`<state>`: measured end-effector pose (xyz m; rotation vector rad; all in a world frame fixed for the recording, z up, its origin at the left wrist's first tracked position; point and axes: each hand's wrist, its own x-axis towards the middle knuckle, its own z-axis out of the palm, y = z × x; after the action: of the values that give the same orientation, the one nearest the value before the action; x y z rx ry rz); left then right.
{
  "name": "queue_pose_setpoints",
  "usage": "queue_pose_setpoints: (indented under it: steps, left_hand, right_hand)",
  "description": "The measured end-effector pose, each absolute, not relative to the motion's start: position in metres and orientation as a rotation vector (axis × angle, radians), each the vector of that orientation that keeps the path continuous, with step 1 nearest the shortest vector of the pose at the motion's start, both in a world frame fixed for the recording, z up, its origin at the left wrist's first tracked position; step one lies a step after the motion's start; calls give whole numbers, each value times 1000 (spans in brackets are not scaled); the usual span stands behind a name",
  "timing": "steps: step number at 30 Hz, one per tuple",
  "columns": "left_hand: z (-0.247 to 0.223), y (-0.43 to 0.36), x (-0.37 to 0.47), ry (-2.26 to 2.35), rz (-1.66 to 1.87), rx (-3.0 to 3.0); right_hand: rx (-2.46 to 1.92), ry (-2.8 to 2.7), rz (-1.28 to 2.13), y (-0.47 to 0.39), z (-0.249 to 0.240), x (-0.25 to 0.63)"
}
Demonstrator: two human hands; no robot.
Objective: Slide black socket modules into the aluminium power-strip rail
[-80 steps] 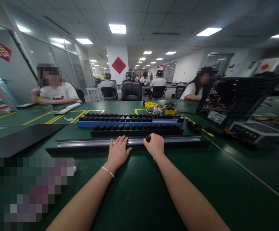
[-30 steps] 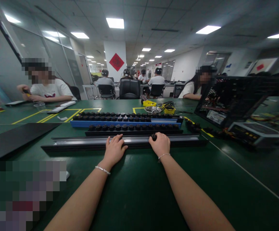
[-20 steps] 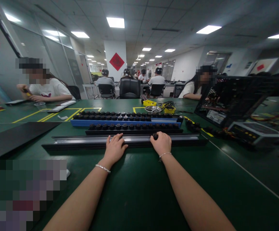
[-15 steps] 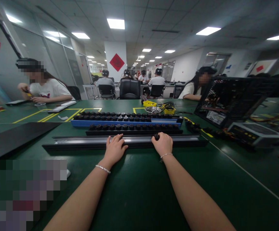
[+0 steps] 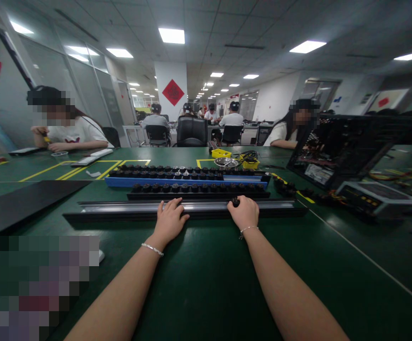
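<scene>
A long black rail with a shiny silver channel (image 5: 206, 207) lies across the green table in front of me. My left hand (image 5: 170, 220) rests on the rail left of its middle, fingers spread, holding nothing. Farther right, my right hand (image 5: 244, 212) grips a small black round part (image 5: 235, 201) over the channel; its lower side is hidden. Just behind the rail, a black strip (image 5: 195, 195) bears a row of several black round parts. A blue rail (image 5: 138, 182) with more such parts lies beyond it.
Yellow trays (image 5: 221, 153) and a metal dish (image 5: 226, 162) stand at the back. An open computer case (image 5: 328, 151) and a power supply (image 5: 374, 199) are at the right. A dark flat panel (image 5: 24, 201) lies left. Two people sit across the table.
My right hand has slid slightly to the right along the rail with the black part. My left hand has stayed in place. The person at the left has moved a little.
</scene>
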<state>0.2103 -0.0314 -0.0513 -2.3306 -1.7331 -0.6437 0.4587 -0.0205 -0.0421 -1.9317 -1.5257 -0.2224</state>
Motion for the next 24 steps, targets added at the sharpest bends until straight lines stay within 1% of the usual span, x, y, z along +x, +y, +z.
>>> queue_pose_setpoints:
  steps: [24]
  left_hand:
    - [-51, -32, 210, -1723, -641, -2324]
  right_hand:
    - [-2006, -1426, -185, -21, -41, 468]
